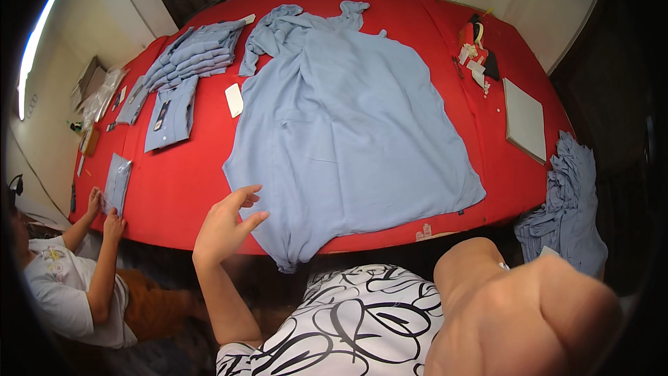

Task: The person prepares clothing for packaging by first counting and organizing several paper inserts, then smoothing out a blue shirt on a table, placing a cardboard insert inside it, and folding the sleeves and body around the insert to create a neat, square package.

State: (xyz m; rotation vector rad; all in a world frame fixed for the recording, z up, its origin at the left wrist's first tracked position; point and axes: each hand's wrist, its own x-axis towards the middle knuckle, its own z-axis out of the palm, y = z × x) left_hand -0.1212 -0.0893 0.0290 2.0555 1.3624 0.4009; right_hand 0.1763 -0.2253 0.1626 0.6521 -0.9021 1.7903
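Blue shirt [355, 125]: mid-surface [181, 188], long axis roughly near edge to far edge.
Left hand [226, 226]: nearer; fingers parted, empty; shirt mostly beyond, rightward.
Right hand [567, 306]: fingers' state, can't tell.

left hand [224, 228] loosely curled, thumb [255, 221] apart; right arm [497, 313] raised close

Wide red-topped table [188, 195]; pale left wall [83, 38]; pale right wall [525, 0] beyond far corner; bright strip light [30, 63] upper left.
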